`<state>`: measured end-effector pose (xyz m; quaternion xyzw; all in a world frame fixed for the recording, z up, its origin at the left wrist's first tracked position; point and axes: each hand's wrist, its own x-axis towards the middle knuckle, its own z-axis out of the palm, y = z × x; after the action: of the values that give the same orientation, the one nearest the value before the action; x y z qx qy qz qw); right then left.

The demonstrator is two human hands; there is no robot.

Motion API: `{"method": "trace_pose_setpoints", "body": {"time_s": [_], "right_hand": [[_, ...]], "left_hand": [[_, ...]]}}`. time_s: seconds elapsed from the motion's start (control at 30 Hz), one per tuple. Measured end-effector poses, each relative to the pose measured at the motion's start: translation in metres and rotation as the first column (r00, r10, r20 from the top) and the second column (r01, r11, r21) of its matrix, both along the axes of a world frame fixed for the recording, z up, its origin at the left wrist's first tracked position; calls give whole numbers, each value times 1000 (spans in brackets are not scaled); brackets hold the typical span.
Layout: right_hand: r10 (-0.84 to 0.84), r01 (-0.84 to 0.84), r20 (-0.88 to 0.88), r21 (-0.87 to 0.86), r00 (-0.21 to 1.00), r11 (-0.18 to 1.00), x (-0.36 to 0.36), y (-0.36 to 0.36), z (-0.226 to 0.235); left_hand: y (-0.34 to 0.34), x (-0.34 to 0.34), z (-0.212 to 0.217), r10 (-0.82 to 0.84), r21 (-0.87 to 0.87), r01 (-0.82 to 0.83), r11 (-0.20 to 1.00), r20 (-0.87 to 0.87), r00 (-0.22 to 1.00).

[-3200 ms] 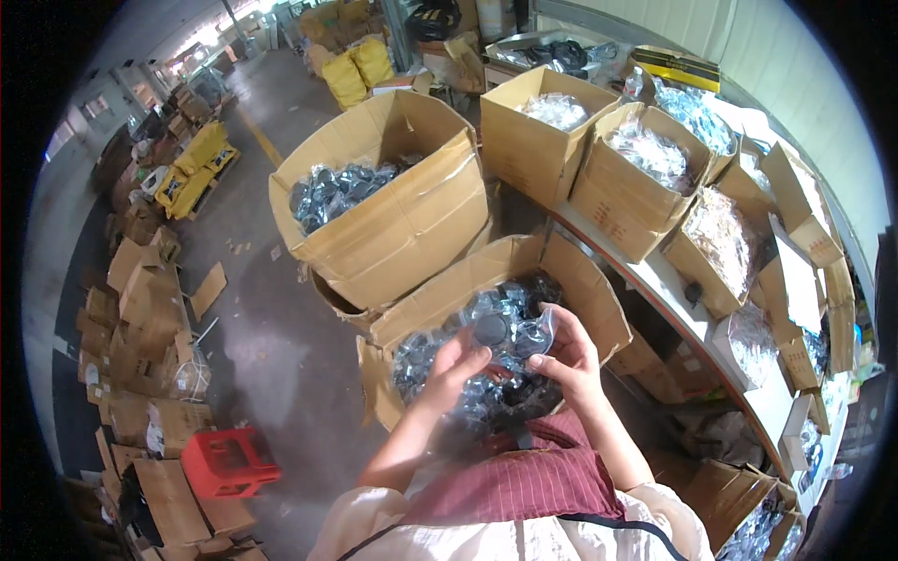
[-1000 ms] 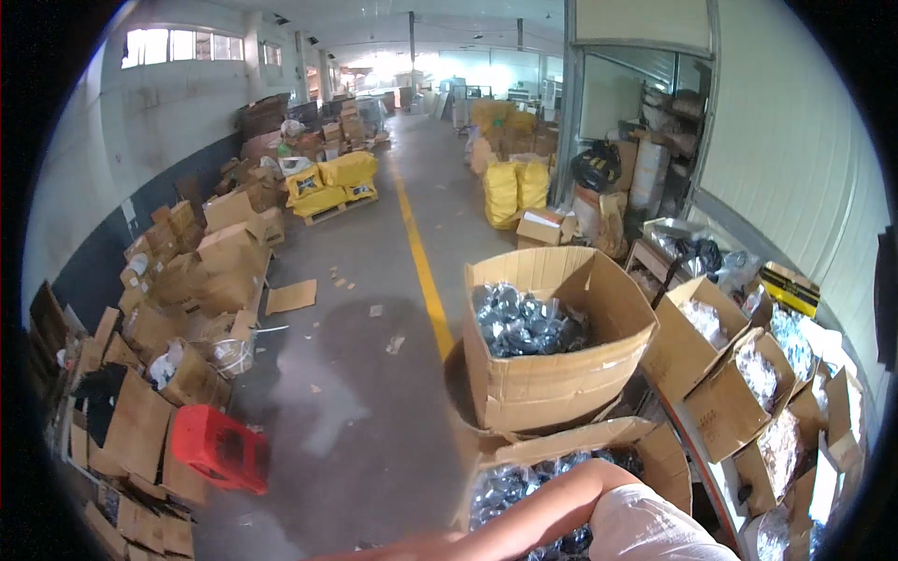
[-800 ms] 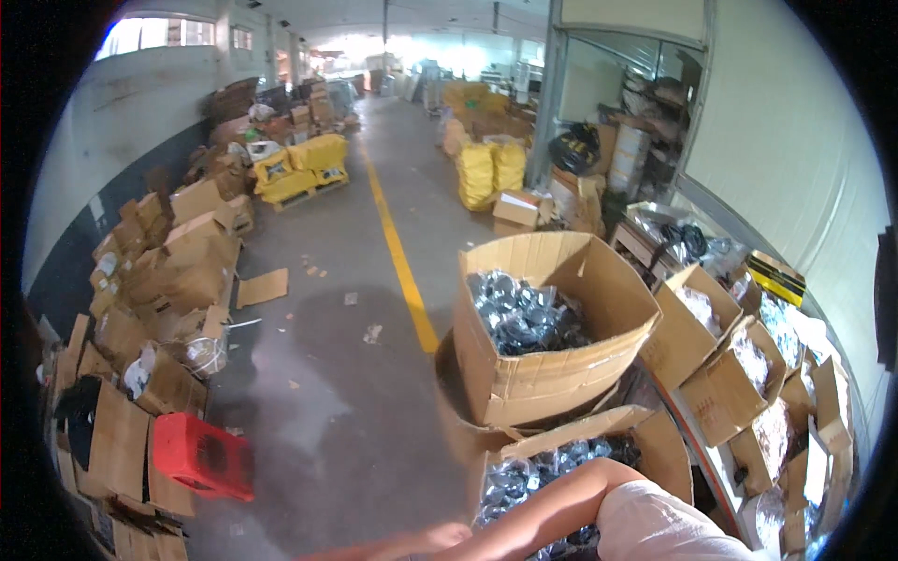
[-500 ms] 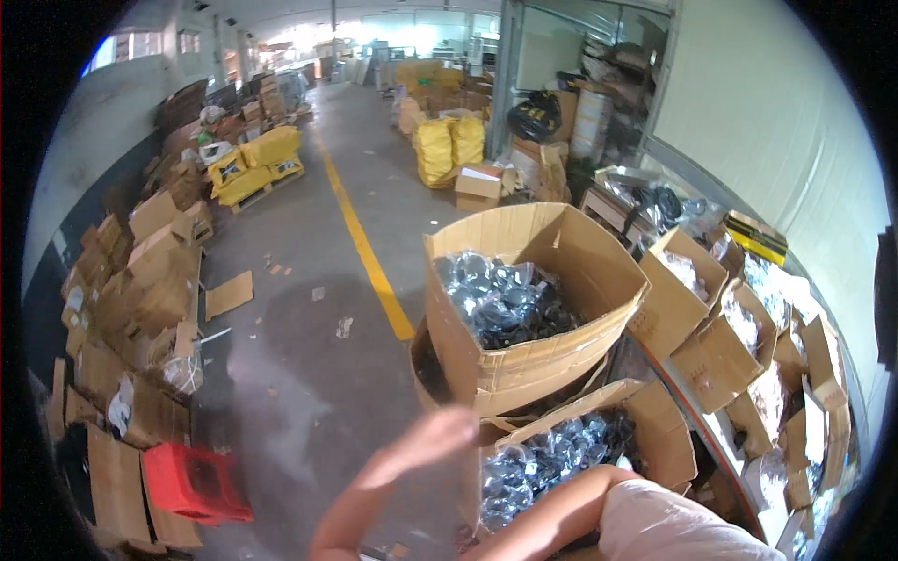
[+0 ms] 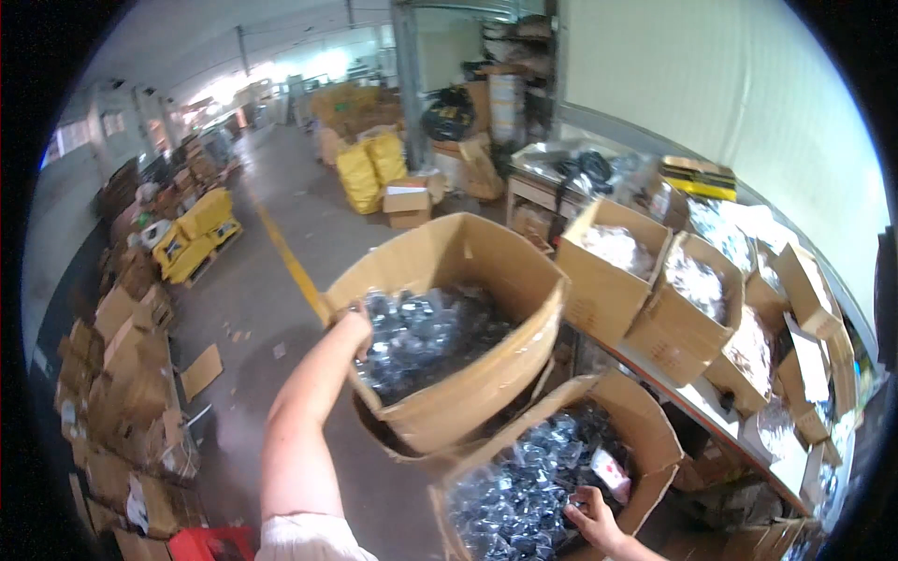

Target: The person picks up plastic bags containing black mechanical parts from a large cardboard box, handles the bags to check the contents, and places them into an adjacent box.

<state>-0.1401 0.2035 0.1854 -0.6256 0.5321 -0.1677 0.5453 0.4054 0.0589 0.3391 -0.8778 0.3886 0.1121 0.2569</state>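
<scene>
My left hand (image 5: pixel 355 329) is closed over the left rim of a large cardboard box (image 5: pixel 477 383), its fingers on the inner side. Clear plastic bags with dark contents (image 5: pixel 426 327) partly fill that box. Nearer me and lower stands a second open cardboard box (image 5: pixel 645 411), filled with similar bags (image 5: pixel 519 486). My right hand (image 5: pixel 594 519) reaches into it from the lower edge, thumb and fingers curled on a clear plastic bag; what the bag holds is unclear. A small white and red packet (image 5: pixel 611 474) lies on the bags just beyond this hand.
On the right, a long table (image 5: pixel 669 379) carries several open cartons (image 5: pixel 608 280) of clear bags. Yellow sacks (image 5: pixel 369 168) and a small carton (image 5: pixel 408 201) stand farther off. Piled cardboard (image 5: pixel 122 383) lines the left side, with a red plastic item (image 5: pixel 210 544) at the lower left.
My left hand has come onto the upper box's rim from in front of it. My right hand now shows in the lower box, beside the packet. The view has turned right.
</scene>
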Motion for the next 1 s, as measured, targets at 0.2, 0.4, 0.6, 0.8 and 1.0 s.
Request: {"method": "trace_pose_setpoints", "body": {"time_s": [0.2, 0.4, 0.6, 0.8, 1.0], "right_hand": [[-560, 476, 266, 320, 784, 819, -64, 37, -26], [-533, 373, 369, 422, 761, 826, -64, -2, -40], [-32, 32, -10, 40, 999, 999, -34, -121, -103], [-117, -74, -514, -336, 850, 939, -17, -265, -239], [-461, -133, -733, -591, 500, 796, 6, -298, -322]], "left_hand": [[-28, 81, -71, -109, -411, -56, 910, -368, 923], [-99, -59, -83, -223, -586, -232, 776, -600, 768], [-135, -91, -151, -548, -596, -386, 704, -802, 238], [-49, -157, -19, -387, -509, -352, 785, -848, 362], [-7, -221, -15, -590, -813, -452, 367, -579, 563]]}}
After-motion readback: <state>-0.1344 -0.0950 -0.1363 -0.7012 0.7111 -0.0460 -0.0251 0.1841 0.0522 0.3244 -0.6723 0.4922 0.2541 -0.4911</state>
